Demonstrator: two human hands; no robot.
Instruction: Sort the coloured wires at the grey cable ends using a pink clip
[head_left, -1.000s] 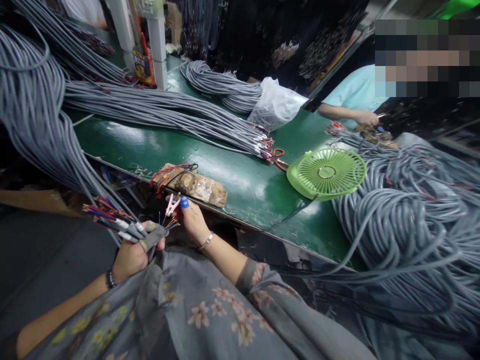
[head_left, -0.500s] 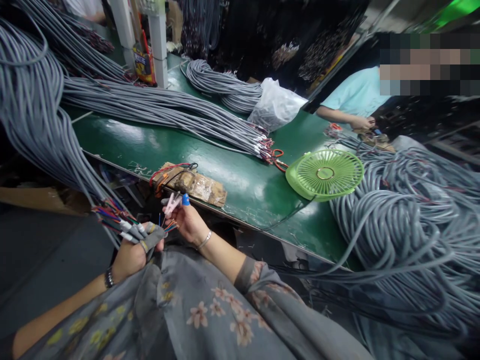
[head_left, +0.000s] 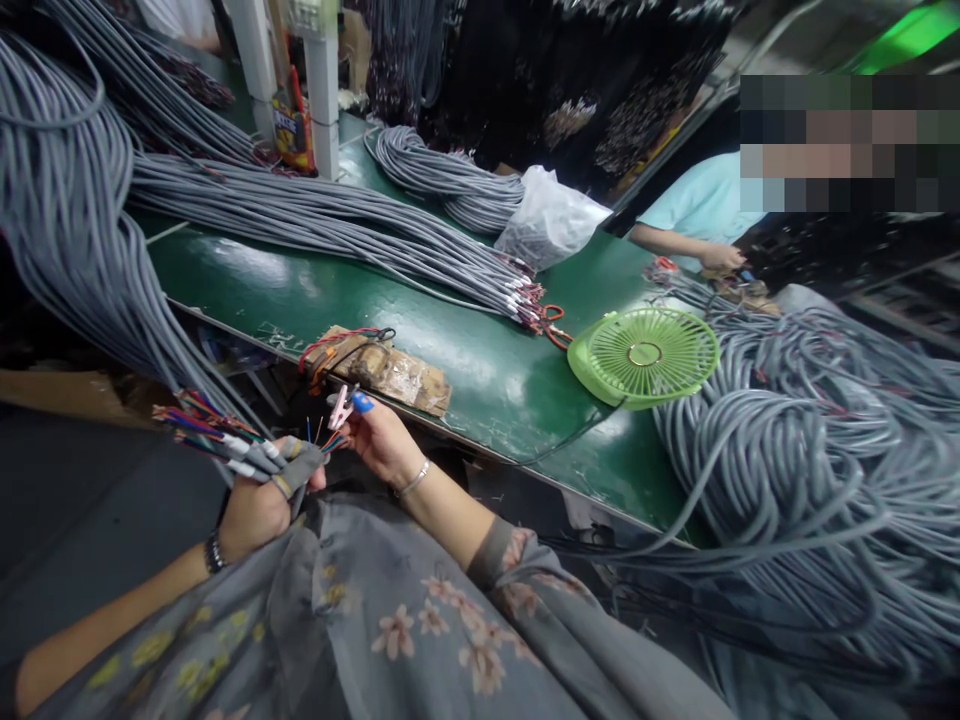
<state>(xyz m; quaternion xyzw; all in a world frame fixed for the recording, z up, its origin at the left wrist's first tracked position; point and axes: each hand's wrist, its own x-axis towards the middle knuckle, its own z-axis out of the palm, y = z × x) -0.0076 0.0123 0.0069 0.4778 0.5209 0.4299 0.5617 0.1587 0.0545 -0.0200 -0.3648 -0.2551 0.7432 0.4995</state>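
Left hand (head_left: 259, 515), at eight o'clock, curls tightly round grey cables (head_left: 258, 460); right hand (head_left: 382, 445), also at eight, pinches a pink clip-like tool (head_left: 341, 408) near loose coloured wires (head_left: 335, 440); jackets look already stripped back, the loose wires seemingly unfinished.

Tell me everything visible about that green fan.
The light-green fan, apparently plastic, lies with its round, thin-ribbed grille facing up around a ringed hub. It sits on the green table, a dark cord trailing from it toward the near edge. Grey cables crowd its right side; whether it spins is unclear.
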